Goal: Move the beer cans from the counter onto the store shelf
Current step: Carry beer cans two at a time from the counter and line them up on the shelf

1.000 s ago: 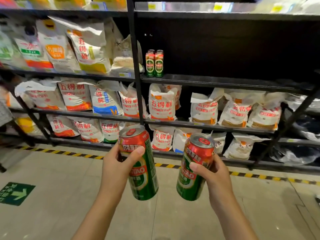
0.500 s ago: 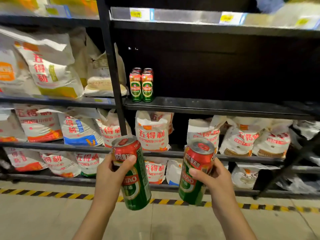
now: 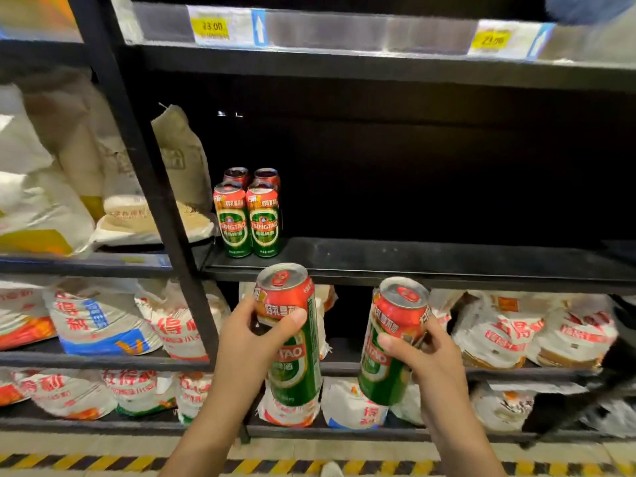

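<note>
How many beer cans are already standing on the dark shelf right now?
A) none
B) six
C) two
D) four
D: the cans on the shelf stand as two in front with the tops of two more showing behind them, at the left end of the dark shelf.

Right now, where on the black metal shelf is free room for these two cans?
The black metal shelf is bare to the right of the four standing red-and-green beer cans. Left of them stands the black upright post, beyond it crowded sacks.
</note>
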Demonstrator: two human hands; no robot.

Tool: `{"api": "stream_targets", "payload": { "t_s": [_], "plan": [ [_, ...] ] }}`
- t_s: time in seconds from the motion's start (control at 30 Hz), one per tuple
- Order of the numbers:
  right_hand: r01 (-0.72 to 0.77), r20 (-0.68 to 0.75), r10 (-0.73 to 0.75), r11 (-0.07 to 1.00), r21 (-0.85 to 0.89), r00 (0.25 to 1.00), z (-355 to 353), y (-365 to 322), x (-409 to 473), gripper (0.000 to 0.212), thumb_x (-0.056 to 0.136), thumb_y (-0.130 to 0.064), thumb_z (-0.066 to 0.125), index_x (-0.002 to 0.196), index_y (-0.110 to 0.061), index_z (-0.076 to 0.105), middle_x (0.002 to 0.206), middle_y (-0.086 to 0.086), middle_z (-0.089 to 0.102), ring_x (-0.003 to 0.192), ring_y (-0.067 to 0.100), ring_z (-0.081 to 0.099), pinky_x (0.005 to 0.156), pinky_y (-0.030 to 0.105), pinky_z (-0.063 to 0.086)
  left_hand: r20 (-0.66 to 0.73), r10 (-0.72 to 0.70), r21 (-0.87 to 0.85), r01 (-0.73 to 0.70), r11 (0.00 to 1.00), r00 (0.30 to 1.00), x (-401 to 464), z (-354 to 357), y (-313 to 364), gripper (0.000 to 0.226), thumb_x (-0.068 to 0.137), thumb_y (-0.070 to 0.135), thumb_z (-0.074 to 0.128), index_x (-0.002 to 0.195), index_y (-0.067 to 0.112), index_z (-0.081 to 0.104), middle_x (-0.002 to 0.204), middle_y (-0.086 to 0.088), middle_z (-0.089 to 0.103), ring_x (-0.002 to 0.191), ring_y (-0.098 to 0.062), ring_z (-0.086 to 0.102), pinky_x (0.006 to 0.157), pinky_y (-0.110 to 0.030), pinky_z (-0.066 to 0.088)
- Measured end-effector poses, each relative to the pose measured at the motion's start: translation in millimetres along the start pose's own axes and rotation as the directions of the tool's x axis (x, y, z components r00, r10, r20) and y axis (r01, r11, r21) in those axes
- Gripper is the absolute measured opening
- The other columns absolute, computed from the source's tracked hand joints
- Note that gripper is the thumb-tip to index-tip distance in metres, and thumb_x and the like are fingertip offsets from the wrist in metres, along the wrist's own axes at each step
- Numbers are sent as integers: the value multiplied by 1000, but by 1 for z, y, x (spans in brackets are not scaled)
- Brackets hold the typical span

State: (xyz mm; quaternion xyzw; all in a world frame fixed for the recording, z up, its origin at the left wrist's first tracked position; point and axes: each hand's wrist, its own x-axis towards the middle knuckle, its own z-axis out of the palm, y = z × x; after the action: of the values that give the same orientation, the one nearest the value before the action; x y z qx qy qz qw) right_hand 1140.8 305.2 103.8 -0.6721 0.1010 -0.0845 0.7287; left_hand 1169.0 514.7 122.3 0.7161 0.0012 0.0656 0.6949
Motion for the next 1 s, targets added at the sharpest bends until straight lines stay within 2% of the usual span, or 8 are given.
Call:
{"api": "stream_targets", "payload": {
  "t_s": [0.17, 0.37, 0.57, 0.67, 0.8, 0.83, 0.93, 1.0],
  "plan": [
    [43, 67, -40, 998, -38, 997, 3, -5, 97, 76, 40, -47, 79, 112, -28, 63, 100, -4, 71, 89, 7, 67, 74, 26, 49, -28, 14, 14, -14, 1000, 1000, 80, 31, -6, 55, 52, 57, 69, 99, 30, 65, 94, 8, 72, 86, -5, 67, 72, -22, 48],
    [124, 156, -111, 989, -80, 982, 3, -12, 198, 78, 45, -45, 81, 117, -25, 61, 109, 1, 68, 99, 16, 66, 86, 36, 53, -59, 34, -36, -37, 999, 998, 161, 69, -7, 61, 53, 51, 73, 105, 22, 64, 98, 2, 71, 90, -11, 67, 78, -29, 52],
    [88, 207, -68, 992, -86, 976, 14, -6, 266, 83, 42, -47, 82, 119, -26, 59, 112, 0, 67, 101, 15, 65, 91, 42, 53, -100, 29, -27, -32, 999, 995, 220, 98, -22, 64, 57, 53, 76, 114, 28, 61, 108, 5, 67, 98, -6, 64, 85, -29, 52],
    [84, 221, -62, 992, -91, 973, 23, -3, 292, 81, 46, -38, 91, 119, -24, 59, 111, -1, 68, 102, 15, 65, 93, 44, 52, -124, 21, -30, -25, 999, 992, 244, 105, -28, 69, 60, 50, 82, 120, 28, 56, 112, 6, 65, 102, -6, 62, 87, -26, 51],
    [88, 232, -63, 991, -98, 971, 32, -1, 320, 54, 57, -15, 88, 104, -24, 62, 101, 1, 72, 95, 14, 68, 90, 41, 53, -164, 31, 11, -30, 999, 986, 274, 109, -35, 49, 67, 41, 80, 110, 28, 59, 109, 1, 64, 100, -10, 62, 85, -28, 51],
    [81, 248, -56, 993, -91, 967, 34, -2, 326, 56, 56, -16, 88, 105, -24, 61, 103, 2, 72, 94, 13, 68, 89, 38, 53, -176, 20, 4, -20, 1000, 984, 280, 110, -37, 48, 66, 41, 81, 107, 28, 59, 108, 1, 64, 99, -10, 63, 83, -27, 50],
    [76, 262, -49, 993, -91, 964, 38, -1, 341, 93, 41, -42, 90, 124, -21, 55, 115, 2, 68, 105, 18, 65, 93, 42, 50, -194, -1, -21, -4, 1000, 981, 295, 114, -43, 59, 58, 46, 82, 109, 27, 59, 107, -1, 65, 96, -10, 64, 81, -26, 50],
    [69, 273, -44, 994, -82, 961, 39, 1, 348, 99, 39, -45, 88, 128, -22, 52, 119, 0, 66, 110, 19, 62, 97, 45, 49, -186, 5, -25, -10, 1000, 983, 302, 115, -46, 56, 63, 36, 83, 112, 25, 59, 104, 0, 66, 96, -10, 64, 82, -26, 51]
  ]
}}
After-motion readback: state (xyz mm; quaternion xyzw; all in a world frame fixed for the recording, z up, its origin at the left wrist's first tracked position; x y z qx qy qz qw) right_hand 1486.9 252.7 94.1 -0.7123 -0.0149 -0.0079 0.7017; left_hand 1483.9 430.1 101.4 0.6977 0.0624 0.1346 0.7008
